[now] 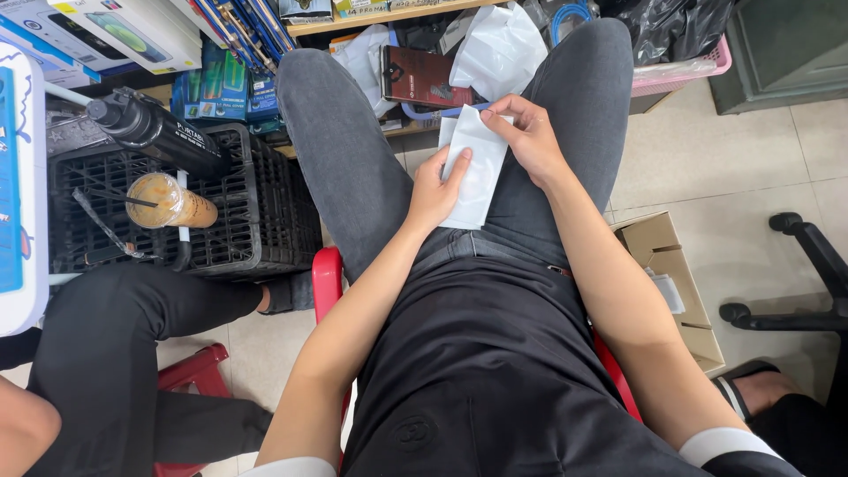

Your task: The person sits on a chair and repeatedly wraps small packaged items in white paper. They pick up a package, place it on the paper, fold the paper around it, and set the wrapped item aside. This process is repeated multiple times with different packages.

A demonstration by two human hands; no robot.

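Your left hand (435, 190) pinches flat white plastic pouch (475, 168) at lower edge; your right hand (528, 134) grips its top corner, above grey-jeaned lap (353, 168).

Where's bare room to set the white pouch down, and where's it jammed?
Both hands, left hand and right hand, hold the white pouch over the lap. Bare floor tiles lie between the right leg, pink basket and cardboard box. Crowded: black crate with the drink cup, and the shelf ahead.
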